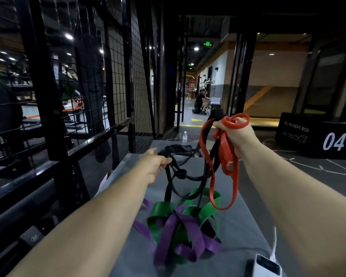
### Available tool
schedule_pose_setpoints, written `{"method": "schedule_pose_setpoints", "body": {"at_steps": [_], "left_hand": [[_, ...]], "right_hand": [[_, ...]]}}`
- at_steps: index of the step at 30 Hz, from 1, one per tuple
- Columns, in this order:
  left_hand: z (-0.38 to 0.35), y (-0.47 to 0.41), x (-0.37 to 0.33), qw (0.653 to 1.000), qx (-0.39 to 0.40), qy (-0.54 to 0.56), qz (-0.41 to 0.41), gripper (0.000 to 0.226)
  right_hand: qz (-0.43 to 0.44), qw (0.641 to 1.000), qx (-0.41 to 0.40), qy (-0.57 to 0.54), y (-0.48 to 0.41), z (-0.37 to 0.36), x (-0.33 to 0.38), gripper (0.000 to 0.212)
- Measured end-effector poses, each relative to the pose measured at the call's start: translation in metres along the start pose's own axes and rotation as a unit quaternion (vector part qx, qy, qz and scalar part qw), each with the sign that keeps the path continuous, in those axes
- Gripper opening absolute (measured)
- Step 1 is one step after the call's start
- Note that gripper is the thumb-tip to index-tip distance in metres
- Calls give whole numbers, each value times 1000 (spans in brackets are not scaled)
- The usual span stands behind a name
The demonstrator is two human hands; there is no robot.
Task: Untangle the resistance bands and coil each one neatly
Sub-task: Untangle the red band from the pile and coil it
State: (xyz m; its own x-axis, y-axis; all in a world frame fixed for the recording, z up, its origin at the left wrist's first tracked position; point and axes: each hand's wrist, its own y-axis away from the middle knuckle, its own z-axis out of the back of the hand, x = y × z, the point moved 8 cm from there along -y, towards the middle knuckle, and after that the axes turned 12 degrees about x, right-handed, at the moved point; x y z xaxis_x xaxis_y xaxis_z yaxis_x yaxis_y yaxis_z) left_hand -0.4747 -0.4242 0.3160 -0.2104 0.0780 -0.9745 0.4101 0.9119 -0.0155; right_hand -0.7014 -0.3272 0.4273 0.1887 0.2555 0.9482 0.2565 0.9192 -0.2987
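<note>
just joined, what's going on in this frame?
A person is sorting out a tangle of resistance bands over a grey table. The right hand holds a bunched red band up high, its loops hanging down. The left hand grips a black band that has a knot just below the fingers. A green band and a purple band lie knotted together on the table. Nothing is coiled yet.

Black band (167, 186) lower end seemingly buried; white device (267, 265) cropped.
</note>
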Motion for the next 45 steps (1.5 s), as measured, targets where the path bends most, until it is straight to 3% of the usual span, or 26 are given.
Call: {"method": "schedule_pose_setpoints", "body": {"at_steps": [4, 10, 17, 21, 24, 28, 31, 33, 36, 42, 45], "left_hand": [[2, -3, -22, 987, -1, -157, -39, 83], [-2, 4, -73, 944, -44, -303, -126, 64], [-6, 14, -95, 897, -61, -419, -124, 63], [9, 9, -88, 861, -85, -501, -30, 28], [8, 10, -73, 878, -34, -477, 30, 9], [3, 14, -48, 973, 47, -217, 68, 20], [4, 13, -33, 987, 77, -85, 109, 7], [13, 10, -35, 989, 47, -105, 98, 8], [21, 9, -46, 985, 4, -166, 54, 6], [16, 10, -49, 976, 23, -216, 31, 4], [12, 16, -45, 961, 31, -270, 53, 38]], "right_hand": [[8, 1000, -13, -8, -2, 5, 9, 17], [49, 996, -62, -34, -2, 28, 39, 11], [76, 988, -122, -54, 0, 56, 54, 20], [77, 985, -140, -71, 0, 69, 54, 30], [72, 989, -120, -55, 0, 64, 49, 34], [62, 992, -102, -47, 2, 55, 44, 34], [62, 993, -88, -38, 1, 49, 42, 26], [64, 994, -81, -30, 0, 45, 40, 16], [60, 996, -71, -18, -1, 40, 39, 16], [53, 997, -50, -16, -1, 30, 41, 21], [50, 998, -44, -22, 0, 25, 43, 23]]}}
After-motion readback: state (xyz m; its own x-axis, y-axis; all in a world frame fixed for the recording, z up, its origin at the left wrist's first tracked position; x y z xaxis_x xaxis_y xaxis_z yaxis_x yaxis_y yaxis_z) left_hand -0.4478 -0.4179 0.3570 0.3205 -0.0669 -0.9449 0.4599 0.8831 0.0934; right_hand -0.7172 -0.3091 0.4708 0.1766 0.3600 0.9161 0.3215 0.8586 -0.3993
